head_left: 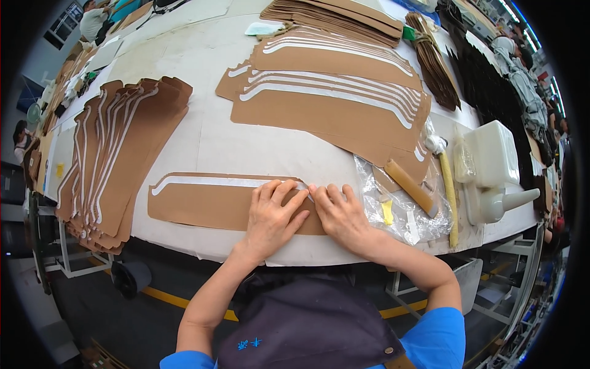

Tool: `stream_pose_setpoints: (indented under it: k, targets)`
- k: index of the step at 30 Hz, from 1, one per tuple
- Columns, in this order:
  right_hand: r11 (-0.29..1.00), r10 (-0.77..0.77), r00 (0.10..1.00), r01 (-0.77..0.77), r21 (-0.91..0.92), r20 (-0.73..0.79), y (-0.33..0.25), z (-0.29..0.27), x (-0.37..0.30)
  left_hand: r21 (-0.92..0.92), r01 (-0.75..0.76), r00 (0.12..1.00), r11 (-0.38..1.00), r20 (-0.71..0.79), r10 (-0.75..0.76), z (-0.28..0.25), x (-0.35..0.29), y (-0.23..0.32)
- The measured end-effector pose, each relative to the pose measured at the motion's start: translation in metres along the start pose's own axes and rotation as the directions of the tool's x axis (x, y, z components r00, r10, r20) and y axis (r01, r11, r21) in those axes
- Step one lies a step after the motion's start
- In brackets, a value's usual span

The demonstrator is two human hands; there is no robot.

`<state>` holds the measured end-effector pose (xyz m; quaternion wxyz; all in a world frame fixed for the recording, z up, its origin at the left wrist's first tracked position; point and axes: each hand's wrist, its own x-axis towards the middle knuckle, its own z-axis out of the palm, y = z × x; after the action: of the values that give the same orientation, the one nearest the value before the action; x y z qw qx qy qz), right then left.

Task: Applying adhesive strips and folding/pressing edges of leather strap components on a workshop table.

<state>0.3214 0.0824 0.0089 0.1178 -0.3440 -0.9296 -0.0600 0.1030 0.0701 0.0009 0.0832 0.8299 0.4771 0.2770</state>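
A flat brown piece (203, 203) lies in front of me, a white strip (215, 182) running along its far edge. My left hand (273, 212) rests on the piece with fingers spread over the strip and thumb apart. Beside it, my right hand (340, 212) has bent fingers closed at the strip's right part, where the edge turns down. The two index fingertips nearly meet there. My right hand hides the piece's right end, and its thumb is not visible.
Brown pieces with white strips (144, 141) fan out at left; more overlap (295, 111) beyond my hands. At right are a clear plastic bag (399, 215), a tan bar (412, 189), a yellow-handled hammer (447, 190) and a white bottle (491, 154). The table's front edge (215, 253) is close.
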Motion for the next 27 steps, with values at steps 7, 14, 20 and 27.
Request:
stream_pose_setpoints:
  k: [7,14,20,27]
  targets:
    - [0.998,-0.05,0.995,0.052,0.024,-0.091,0.01,-0.006,-0.006,-0.069,0.034,0.999,0.997,-0.008,-0.035,-0.003,-0.001,0.001]
    - [0.99,-0.028,0.988,0.049,0.133,-0.153,0.025,-0.026,-0.014,-0.165,0.069,0.997,0.984,-0.032,-0.075,-0.026,-0.019,-0.013]
    - [0.988,0.12,0.991,-0.114,0.109,-0.052,0.042,-0.068,-0.054,0.074,0.225,0.972,0.972,0.048,-0.229,-0.111,-0.048,-0.119]
    - [0.867,-0.078,0.994,0.104,0.488,-0.073,0.016,-0.033,0.075,-0.033,0.286,0.879,0.958,0.406,-0.248,-0.137,-0.02,-0.16]
